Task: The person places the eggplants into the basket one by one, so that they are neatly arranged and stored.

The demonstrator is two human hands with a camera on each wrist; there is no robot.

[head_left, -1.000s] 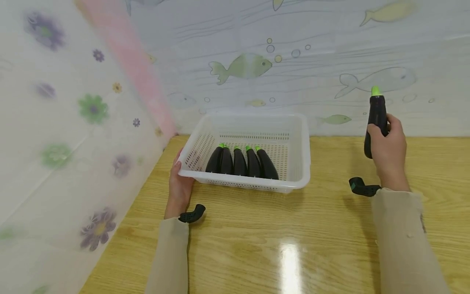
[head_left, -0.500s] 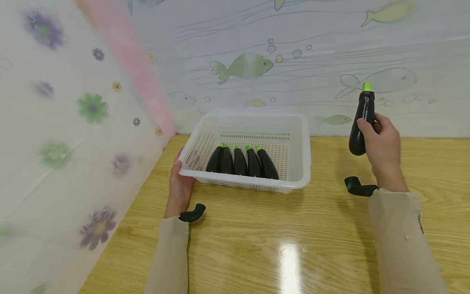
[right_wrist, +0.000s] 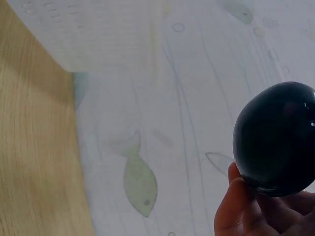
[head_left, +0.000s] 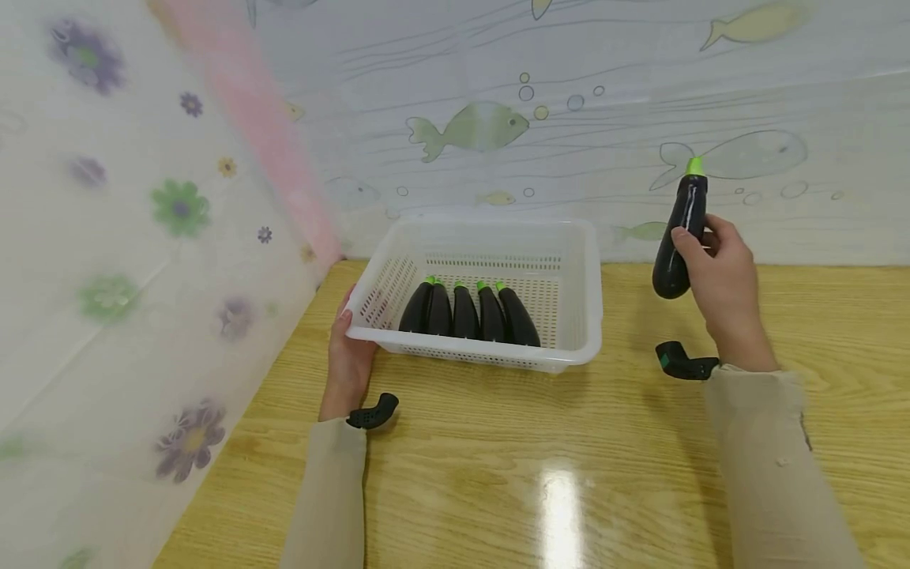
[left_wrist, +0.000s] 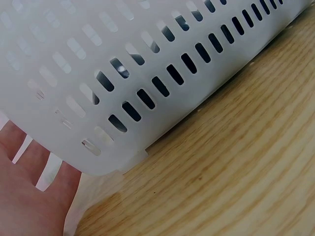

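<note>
In the head view my right hand grips a dark eggplant with a bright green stem end, held up in the air to the right of a white plastic basket. Its rounded bottom end faces the camera in the right wrist view, with the fingers wrapped below it. My left hand holds the basket's near left corner, thumb at the rim and the other fingers along the outer wall. Inside the basket several eggplants lie side by side, green ends toward the back.
The basket stands on a wood-grain table near its back edge. Behind rises a wall covering printed with fish, and on the left another sheet shows flowers. Black wrist devices sit at both cuffs.
My right hand has carried the eggplant leftward, nearer the basket, and the eggplant now leans more, its bottom to the left. The left hand and the basket have stayed in place.
</note>
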